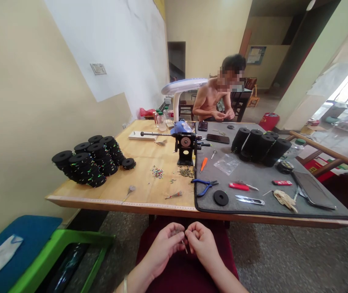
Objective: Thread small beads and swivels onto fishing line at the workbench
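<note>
Both hands meet in front of the table's near edge, over a dark red seat. My left hand [170,244] is closed, its thumb and fingers pinching something small. Fingertips of my right hand [202,243] are pressed together right beside it. A short thin stick-like piece [185,246] pokes down between them; what else they grip is too small to make out. Nearest on the table lie a black foam ring [221,197], blue-handled pliers [204,186] and a small bundle with an orange tip [174,195].
Stacked black foam spools [80,167] stand at the left, more black rolls [253,144] at the right. A black winding machine [186,148] and lamp [176,97] stand mid-table. Thread snips [250,200] and a red-handled knife [239,186] lie on the grey mat. Another person [216,97] sits opposite.
</note>
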{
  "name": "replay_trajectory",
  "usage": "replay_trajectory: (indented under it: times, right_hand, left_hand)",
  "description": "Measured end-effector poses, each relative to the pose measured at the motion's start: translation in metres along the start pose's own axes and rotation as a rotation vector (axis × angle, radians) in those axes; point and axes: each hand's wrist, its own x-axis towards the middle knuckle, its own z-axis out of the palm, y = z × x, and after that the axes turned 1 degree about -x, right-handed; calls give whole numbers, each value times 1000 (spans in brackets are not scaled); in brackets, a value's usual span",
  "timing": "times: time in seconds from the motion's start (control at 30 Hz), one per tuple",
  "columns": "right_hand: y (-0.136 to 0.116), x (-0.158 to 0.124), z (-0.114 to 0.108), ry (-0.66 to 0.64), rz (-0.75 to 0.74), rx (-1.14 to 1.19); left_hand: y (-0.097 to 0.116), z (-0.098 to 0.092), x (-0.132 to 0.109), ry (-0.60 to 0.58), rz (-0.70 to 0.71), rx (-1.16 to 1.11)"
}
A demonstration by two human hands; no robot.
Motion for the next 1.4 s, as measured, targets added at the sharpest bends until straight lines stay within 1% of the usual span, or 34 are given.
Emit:
replay_trajectory:
  times: [0.1,0.2,0.5,0.67,0.73,0.8,0.87,0.97,1.17,1.27,1.4]
  right_hand:
    - [3,1,0,-20,29,48]
    - [4,1,0,-44,61,89]
    - [1,-1,0,-83,78,73]
    - [1,-3,1,-86,90,36]
    - [2,-4,1,-88,89,36]
    - [3,-3,0,-86,89,44]
    - [4,-2,-1,-57,88,54]
    - [5,1,-3,-21,73,64]
    - [6,2,-2,-37,51,75]
    - [4,2,0,-33,56,81]
    - [3,1,2,-17,80,107]
  left_hand:
    - [-2,-1,2,-22,-5,5]
    - [-4,-2,4,-20,4,4]
    - [-8,-4,6,34,-11,-44]
    - [-10,-7,9,98,93,93]
    - [-11,-8,9,91,89,99]
    - [-12,-8,9,76,46,56]
    - [-12,-8,8,67,23,30]
    - [-11,-7,7,60,44,57]
    - [-10,-4,5,40,100,159]
    - [-9,-4,4,29,76,112]
    - [-10,-4,4,6,4,-37]
